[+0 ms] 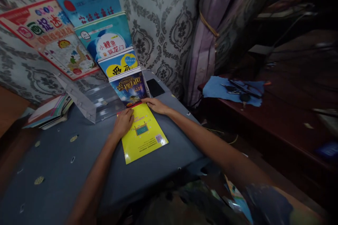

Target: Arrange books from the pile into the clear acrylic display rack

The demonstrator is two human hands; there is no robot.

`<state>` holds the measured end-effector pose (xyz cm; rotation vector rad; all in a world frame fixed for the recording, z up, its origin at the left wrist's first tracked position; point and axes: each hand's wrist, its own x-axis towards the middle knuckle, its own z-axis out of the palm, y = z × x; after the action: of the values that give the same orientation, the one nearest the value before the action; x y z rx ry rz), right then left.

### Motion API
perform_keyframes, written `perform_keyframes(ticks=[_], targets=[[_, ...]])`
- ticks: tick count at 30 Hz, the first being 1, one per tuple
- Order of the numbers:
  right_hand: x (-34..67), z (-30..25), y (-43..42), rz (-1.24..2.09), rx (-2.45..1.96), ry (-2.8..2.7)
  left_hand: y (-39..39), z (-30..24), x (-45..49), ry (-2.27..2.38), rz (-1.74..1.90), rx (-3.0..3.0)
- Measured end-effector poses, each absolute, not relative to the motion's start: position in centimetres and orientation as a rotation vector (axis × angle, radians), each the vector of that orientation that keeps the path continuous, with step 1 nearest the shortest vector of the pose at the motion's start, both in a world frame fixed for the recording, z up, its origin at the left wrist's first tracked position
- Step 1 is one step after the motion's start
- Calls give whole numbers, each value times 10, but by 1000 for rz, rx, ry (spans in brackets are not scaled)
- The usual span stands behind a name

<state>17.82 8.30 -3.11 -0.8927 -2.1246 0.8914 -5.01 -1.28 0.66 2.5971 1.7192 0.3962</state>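
Observation:
A yellow booklet (144,134) lies flat on the blue-grey cloth-covered table (66,154). My left hand (123,123) rests on the booklet's upper left corner with fingers curled over its edge. My right hand (155,105) grips the top edge where it meets the foot of a clear acrylic stand (89,102). Above both hands, several children's books lean in tiers on the stand: a dark blue fantasy-cover book (130,87) lowest, then a yellow-and-blue one (118,64), a teal one (105,37), a light blue one (89,1) and a red-bordered one (50,37).
A stack of thin books (49,112) lies at the table's left. A dark phone (155,87) rests behind the stand. Right of the table hangs a tied purple curtain (203,38); a dark wooden bench (277,119) carries a blue cloth (232,91) with glasses.

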Motion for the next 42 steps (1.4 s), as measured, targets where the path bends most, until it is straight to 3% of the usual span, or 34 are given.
perform_keyframes(ticks=[10,42], targets=[[179,-29,83,935,-870,-2100,2,2,-9,1507,310,2639],[179,-33,81,822,-869,-2144,-104,18,12,834,168,2770]])
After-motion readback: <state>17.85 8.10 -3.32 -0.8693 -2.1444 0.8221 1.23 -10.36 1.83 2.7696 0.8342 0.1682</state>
